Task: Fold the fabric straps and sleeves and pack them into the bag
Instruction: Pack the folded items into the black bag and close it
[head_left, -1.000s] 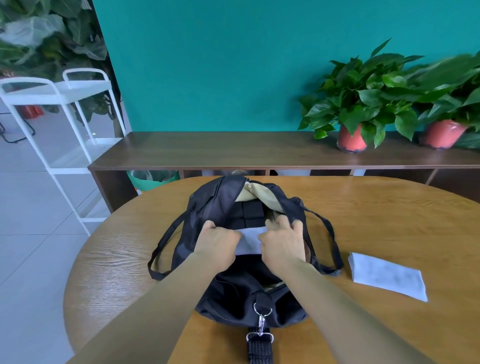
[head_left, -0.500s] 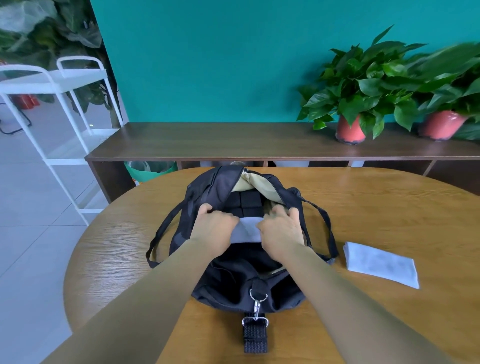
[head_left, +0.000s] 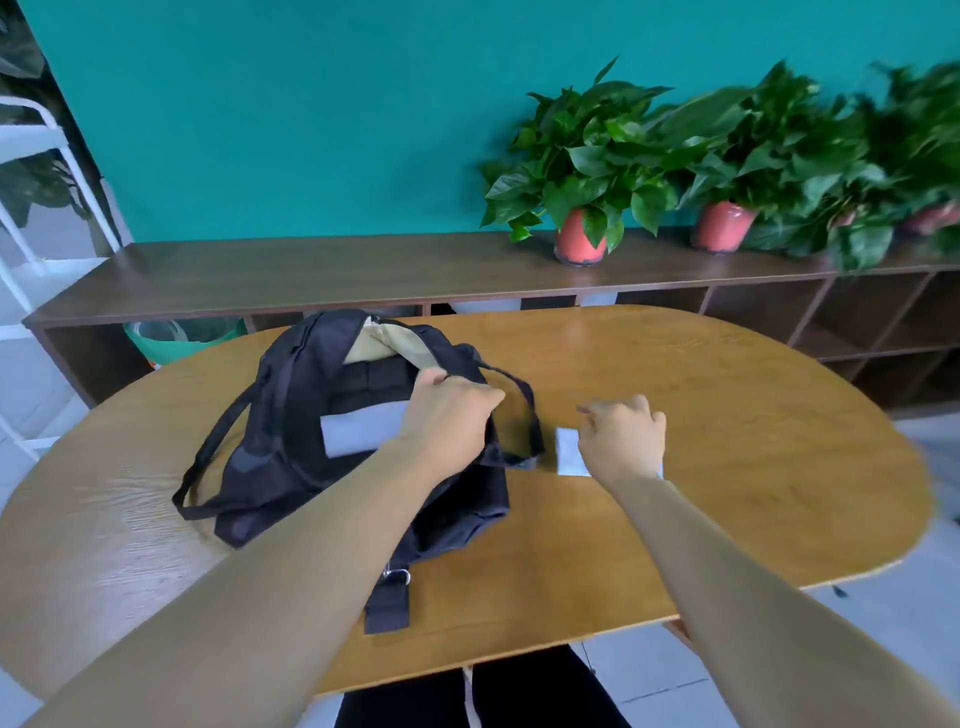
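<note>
The left hand (head_left: 448, 415) grips the bag (head_left: 306, 374) rim, keep it wide; the right hand (head_left: 622, 441) curls over the cloth (head_left: 567, 453) right of the bag, grasp unclear.

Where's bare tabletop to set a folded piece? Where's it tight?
Free: table right of the right hand, out to its rounded end; also the near edge right of the bag. Tight: left hand at the bag's mouth, white cloth under the right hand.
</note>
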